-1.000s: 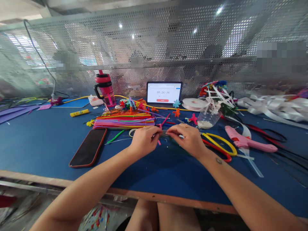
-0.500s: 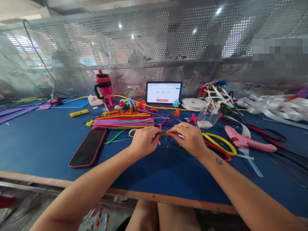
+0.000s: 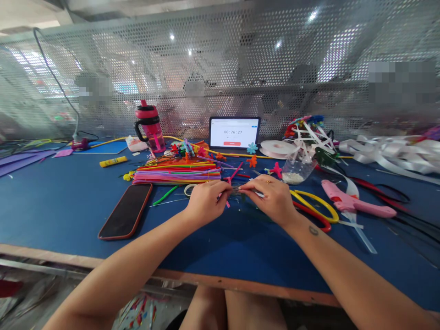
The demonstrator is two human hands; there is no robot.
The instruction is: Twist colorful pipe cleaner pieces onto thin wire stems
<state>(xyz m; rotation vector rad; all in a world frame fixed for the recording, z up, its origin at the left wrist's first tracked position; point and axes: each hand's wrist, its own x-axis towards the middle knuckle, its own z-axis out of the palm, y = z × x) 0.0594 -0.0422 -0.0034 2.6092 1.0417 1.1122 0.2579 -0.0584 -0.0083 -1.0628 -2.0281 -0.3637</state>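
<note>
Head view: left hand [image 3: 206,201] and right hand [image 3: 272,198], both grips pinching a thin dark stem [image 3: 235,189] between them, right of the phone [image 3: 125,211] on the blue worktop [image 3: 62,201].

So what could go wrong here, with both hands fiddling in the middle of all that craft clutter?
Both the left hand and right hand pinch a thin stem. Just behind the right hand stands a clear cup of white beads; a knock might spill it. The scissors lie by that wrist and could snag it. The phone lies near the left forearm; a sweep might shove it.
</note>
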